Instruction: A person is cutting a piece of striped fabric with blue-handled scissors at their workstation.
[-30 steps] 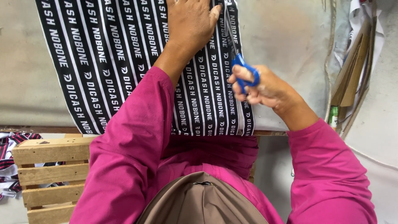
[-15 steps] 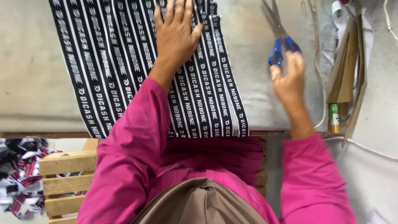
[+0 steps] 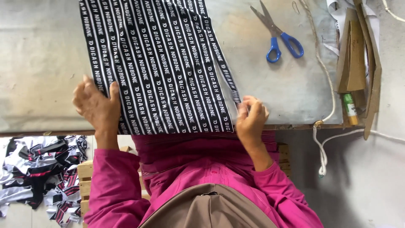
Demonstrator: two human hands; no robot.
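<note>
Under your left hand [image 3: 98,105] lies the near left edge of the black-and-white striped fabric [image 3: 160,63], fingers curled onto it. Your right hand [image 3: 251,118] pinches a narrow cut strip [image 3: 228,80] at the fabric's right edge; blue-handled scissors [image 3: 278,36] rest well beyond it.

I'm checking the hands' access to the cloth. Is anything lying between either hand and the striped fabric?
Nothing visible does. The left hand rests on the striped fabric's left edge, and the right hand pinches a narrow cut strip at its right edge. The scissors lie apart on the table.
</note>
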